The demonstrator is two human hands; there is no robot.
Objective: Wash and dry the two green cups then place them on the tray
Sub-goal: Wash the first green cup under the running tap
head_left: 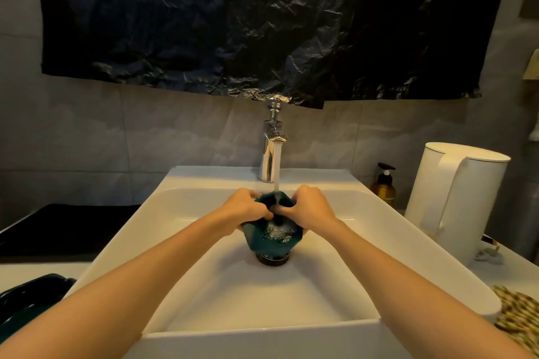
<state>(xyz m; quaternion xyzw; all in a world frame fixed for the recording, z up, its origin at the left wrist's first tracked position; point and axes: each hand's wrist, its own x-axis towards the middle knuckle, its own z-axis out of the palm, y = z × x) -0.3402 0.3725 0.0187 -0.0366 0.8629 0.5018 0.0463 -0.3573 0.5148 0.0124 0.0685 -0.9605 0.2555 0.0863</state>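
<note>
- Dark green glossy item (32, 297) on the counter at lower left, cut by the frame edge; kind cannot be told.
- Patterned cloth (517, 315) lies right of the white sink (262, 335).
- Green cup (259, 242) held inside the basin, just above the drain (272, 260), with water in its mouth.
- Left hand (246, 207) grips the cup's left side and right hand (310, 207) its right, fingers curled round it.
- Faucet (269, 154) behind; its stream (277, 172) runs into the cup.
- White kettle (455, 201) and amber pump bottle (384, 186) at far right.

Dark green cup (256, 237), white sink (186, 213)
</note>
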